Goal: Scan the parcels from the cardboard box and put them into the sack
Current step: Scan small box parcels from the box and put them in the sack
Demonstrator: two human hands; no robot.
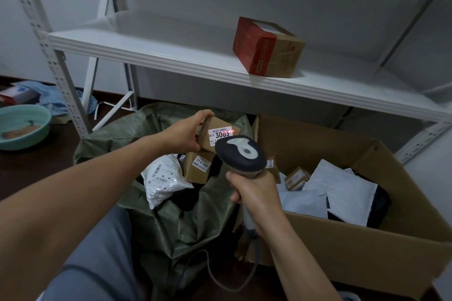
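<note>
The handle of the scanner [241,154] is gripped by the right hand [256,200]. Beyond it, a small brown parcel [216,122] is held at its edge by the left hand [188,133] above the green sack [171,222]. A red scan line is projected onto the parcel's label [221,133]. Further parcels are contained in the cardboard box [354,252] to the right.

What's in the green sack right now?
A white poly mailer and a small labelled carton lie in the green sack, atop a dark item. The scanner and held parcel hide the rest.
</note>
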